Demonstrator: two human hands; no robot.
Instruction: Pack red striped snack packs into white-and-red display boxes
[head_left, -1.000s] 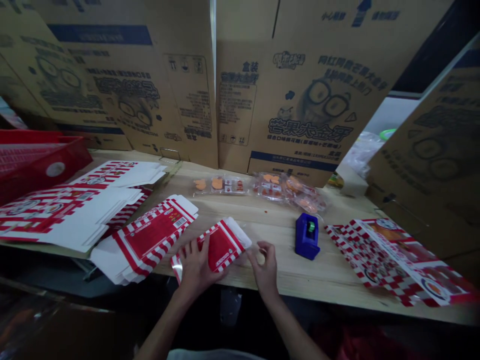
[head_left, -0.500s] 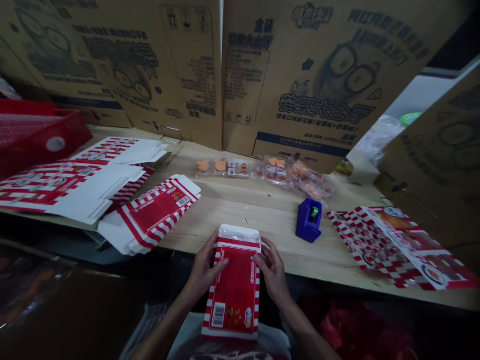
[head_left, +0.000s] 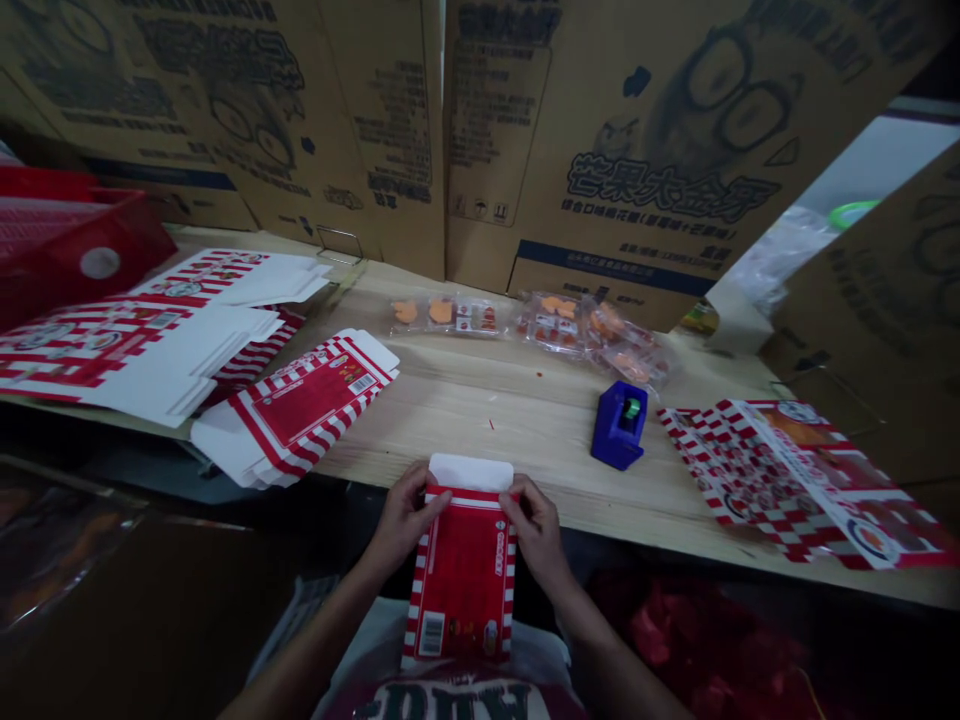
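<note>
A red box with striped white-and-red edges (head_left: 466, 570) rests upright near my lap, its white top flap (head_left: 471, 472) standing up at the far end. My left hand (head_left: 409, 510) grips its upper left edge, thumb on the front panel. On the opposite edge my right hand (head_left: 534, 515) pinches the upper corner just below the flap. A barcode shows at the lower left of the panel. The fingers behind the box are hidden.
A blue tape dispenser (head_left: 619, 425) stands right of centre. Clear packets with orange pieces (head_left: 559, 322) lie by tall cardboard cartons (head_left: 585, 130). Flat printed cartons (head_left: 135, 350), folded red boxes (head_left: 300, 405) and a red bin (head_left: 90, 245) are left; checkered printed cartons (head_left: 802, 480) lie right.
Both hands have moved toward the box's top corners. The clear plastic seen at its opening earlier no longer shows, and the white flap stands more plainly. The view has tilted slightly down.
</note>
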